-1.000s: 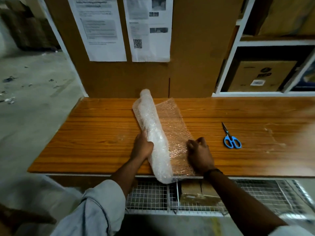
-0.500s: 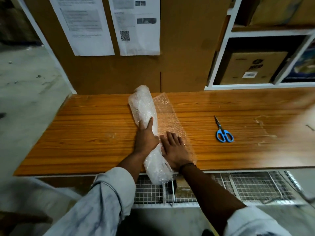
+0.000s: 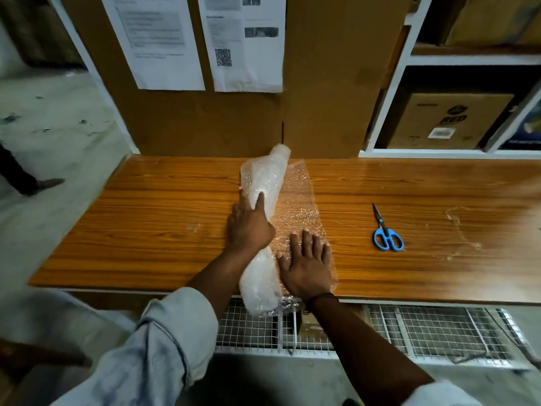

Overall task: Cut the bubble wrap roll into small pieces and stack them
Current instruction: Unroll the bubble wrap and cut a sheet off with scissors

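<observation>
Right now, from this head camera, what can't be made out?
1. The printed sheets on the board: text too small and blurred to read.
2. The bubble wrap roll: how much is left wound is hidden by its own outer layers.
3. The wire basket: the part below the roll's near end is hidden by the roll and the right hand.
4. The bystander: cut off by the left edge.

Dim, warm indoor light. Soft glare on tabletop (image 3: 474,218) at right (grain washed out). bubble wrap roll (image 3: 263,183) catches brightest highlights. Corners dark. Wide-angle bend in shelf frame (image 3: 388,92). 2 printed sheets (image 3: 158,39) soft, text unreadable.
</observation>
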`<state>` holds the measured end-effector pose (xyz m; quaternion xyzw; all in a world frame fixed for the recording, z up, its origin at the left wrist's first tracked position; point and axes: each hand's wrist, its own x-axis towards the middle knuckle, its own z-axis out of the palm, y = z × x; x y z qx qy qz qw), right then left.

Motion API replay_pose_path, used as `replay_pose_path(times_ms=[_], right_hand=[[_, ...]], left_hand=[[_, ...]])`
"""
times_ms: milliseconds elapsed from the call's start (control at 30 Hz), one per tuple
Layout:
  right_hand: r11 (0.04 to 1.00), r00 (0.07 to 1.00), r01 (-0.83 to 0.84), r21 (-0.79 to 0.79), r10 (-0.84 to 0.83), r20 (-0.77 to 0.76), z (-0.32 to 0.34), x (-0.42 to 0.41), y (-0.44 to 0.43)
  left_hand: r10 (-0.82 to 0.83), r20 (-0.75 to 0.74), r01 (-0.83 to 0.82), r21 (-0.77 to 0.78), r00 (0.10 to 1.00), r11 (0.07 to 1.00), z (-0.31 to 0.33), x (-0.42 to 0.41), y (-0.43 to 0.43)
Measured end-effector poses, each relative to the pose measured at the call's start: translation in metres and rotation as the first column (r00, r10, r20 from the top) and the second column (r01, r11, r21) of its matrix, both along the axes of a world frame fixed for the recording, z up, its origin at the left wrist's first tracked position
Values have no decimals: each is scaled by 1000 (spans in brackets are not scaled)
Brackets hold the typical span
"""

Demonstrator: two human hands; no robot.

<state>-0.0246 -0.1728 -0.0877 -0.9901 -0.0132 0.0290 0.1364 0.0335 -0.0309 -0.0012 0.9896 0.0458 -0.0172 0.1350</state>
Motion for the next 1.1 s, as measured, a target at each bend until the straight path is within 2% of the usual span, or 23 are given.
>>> replay_pose_path(times_ms=[133,300,533,733,833,933,1100], right_hand=[[1000,1000,14,7,-14,4,-1,5,-1],[1000,1000,13,-14,-13,0,6,11,-6],[999,999,-31,-9,31,-13,8,6,-19],[999,1000,-20,-33,20,-8,4,-7,-30],[998,999,-30,-57,29,-20,7,-7,-29],[993,993,-107,-42,109,39,19,8,-25],[985,987,-161,56,161,1,30,52,-14]], left_hand=[[-51,-107,56,49,993,997,-30,-16,-13],[-122,-33,125,99,992,987,-58,-23,31],[-22,-5,22,229,1000,973,-43,-19,27],[-200,30,184,276,979,943,-38,-13,4],[-188,-16,185,265,982,946,-40,-4,-1],[-173,-53,181,267,984,947,-39,2,-5],[-144,-1,137,313,990,940,-27,20,-15]])
